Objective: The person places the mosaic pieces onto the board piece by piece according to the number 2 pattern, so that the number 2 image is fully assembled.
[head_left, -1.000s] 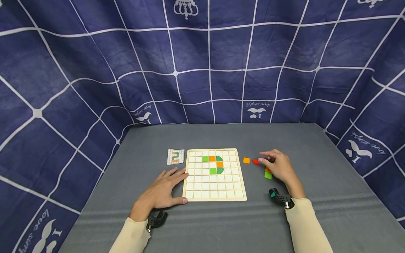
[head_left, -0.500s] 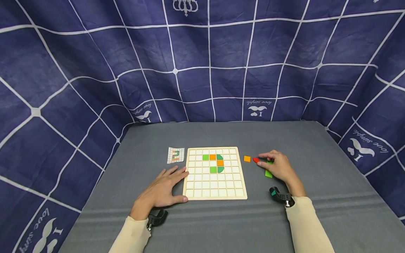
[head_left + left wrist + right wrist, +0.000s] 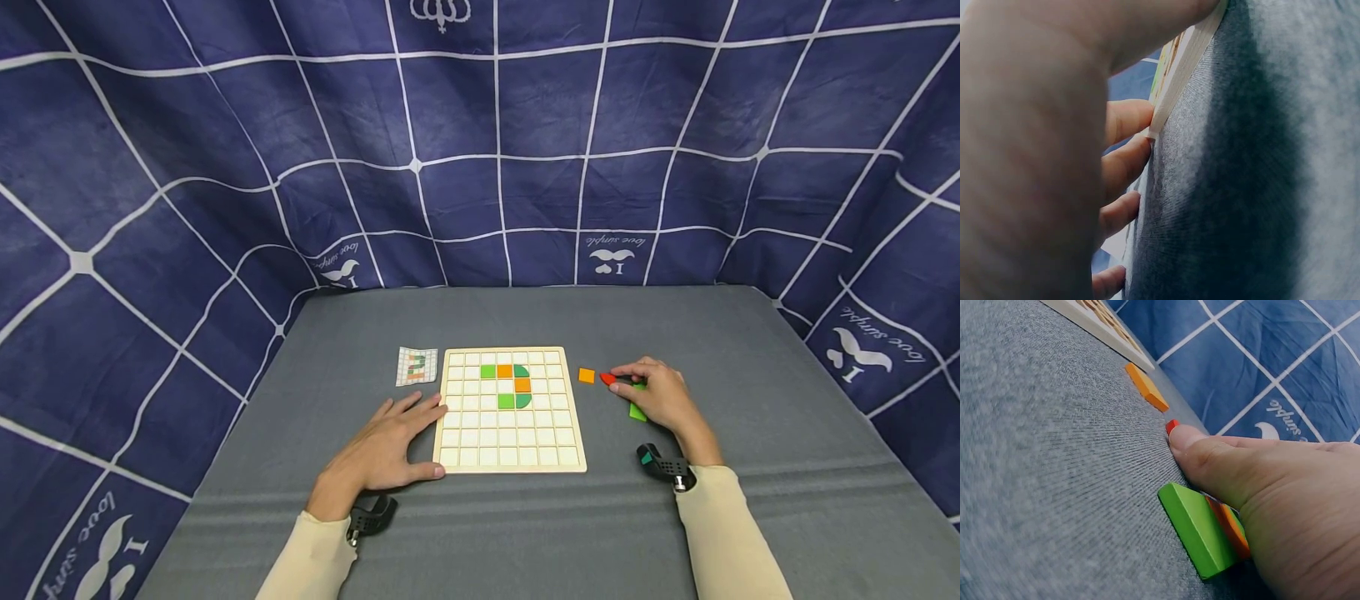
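Note:
With thumb and index finger, my right hand [image 3: 660, 396] pinches a small red game tile [image 3: 607, 378], mostly covered by the thumb in the right wrist view. A green square tile [image 3: 1194, 528] and an orange tile [image 3: 1230, 526] lie on the cloth under that hand, partly hidden by it. My left hand [image 3: 386, 450] lies spread at the left side of the wooden grid board [image 3: 487, 458], thumb and index finger touching its edge [image 3: 1175, 87]. Green and orange tiles [image 3: 504, 371] form a curved pattern in the board's upper cells.
An orange square tile [image 3: 587, 376] lies between the board and the red tile. A small paper card [image 3: 402, 379] printed with a coloured grid pattern lies left of the board. The grey cloth-covered table [image 3: 525, 542] meets a blue checked curtain [image 3: 540, 192] behind.
My right thumb and index finger have drawn together on the red tile. The left hand stays on the board's edge. The head view has tilted slightly.

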Action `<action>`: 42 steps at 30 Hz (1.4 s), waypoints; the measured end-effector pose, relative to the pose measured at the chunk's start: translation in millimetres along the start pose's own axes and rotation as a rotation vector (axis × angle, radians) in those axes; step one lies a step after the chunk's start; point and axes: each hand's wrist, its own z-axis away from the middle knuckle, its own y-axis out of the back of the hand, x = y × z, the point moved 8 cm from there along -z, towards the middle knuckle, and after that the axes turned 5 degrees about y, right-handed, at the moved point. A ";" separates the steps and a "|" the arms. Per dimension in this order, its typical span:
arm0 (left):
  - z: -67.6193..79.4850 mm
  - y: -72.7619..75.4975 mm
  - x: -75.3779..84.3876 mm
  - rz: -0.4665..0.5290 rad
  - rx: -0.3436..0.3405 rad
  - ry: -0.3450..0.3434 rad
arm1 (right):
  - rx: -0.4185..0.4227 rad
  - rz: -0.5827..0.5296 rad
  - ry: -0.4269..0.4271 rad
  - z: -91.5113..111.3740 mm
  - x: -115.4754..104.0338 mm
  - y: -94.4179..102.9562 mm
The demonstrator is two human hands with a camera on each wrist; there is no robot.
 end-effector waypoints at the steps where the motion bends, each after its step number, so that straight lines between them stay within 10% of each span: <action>1: 0.1 0.3 0.0 -0.001 0.001 0.000 | -0.002 0.003 -0.003 0.0 -0.1 -0.2; 26: 0.7 -2.6 -3.5 -0.008 0.001 0.014 | -0.016 0.019 -0.023 1.8 -2.0 -3.1; 42: 0.2 -2.6 -3.6 -0.014 -0.013 0.026 | 0.118 0.087 0.050 -2.7 -7.0 5.6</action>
